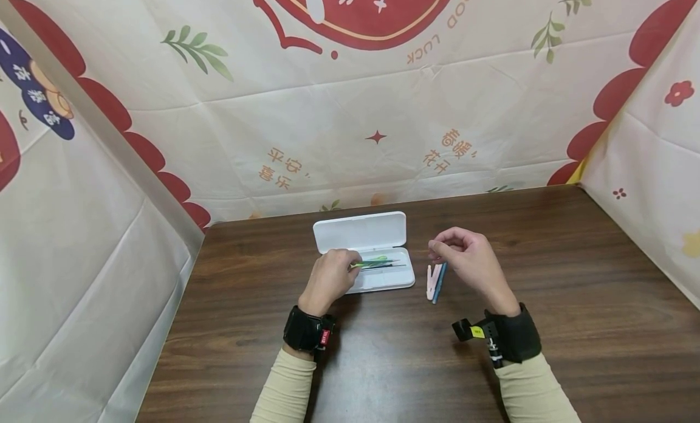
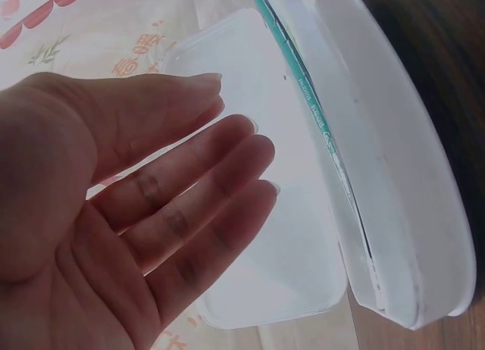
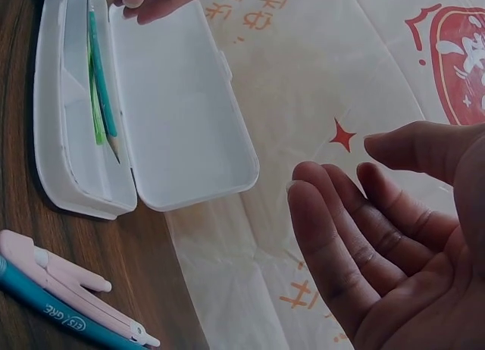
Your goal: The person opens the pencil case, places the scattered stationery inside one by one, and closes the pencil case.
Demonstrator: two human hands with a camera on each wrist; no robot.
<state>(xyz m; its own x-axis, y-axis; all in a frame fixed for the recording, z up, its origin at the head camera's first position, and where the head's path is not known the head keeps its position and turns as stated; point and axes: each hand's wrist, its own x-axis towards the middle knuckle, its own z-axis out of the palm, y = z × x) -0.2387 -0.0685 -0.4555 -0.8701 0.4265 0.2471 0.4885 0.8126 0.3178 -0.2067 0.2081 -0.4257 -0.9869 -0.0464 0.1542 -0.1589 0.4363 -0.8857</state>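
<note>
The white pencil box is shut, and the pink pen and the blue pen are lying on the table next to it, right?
Not quite. The white pencil box is open, with its lid tipped back and pencils lying inside; the right wrist view shows this best. The rest is right: the pink pen and the blue pen lie on the table beside it.

Both arms in long cream/beige sleeves, ribbed at cuffs. Left hand (image 1: 328, 279): bare, black wrist strap w/ small red tag, white lettering. Right hand (image 1: 471, 260): bare, wider black strap w/ black clip-on mount, small yellow label, white markings on side.
</note>
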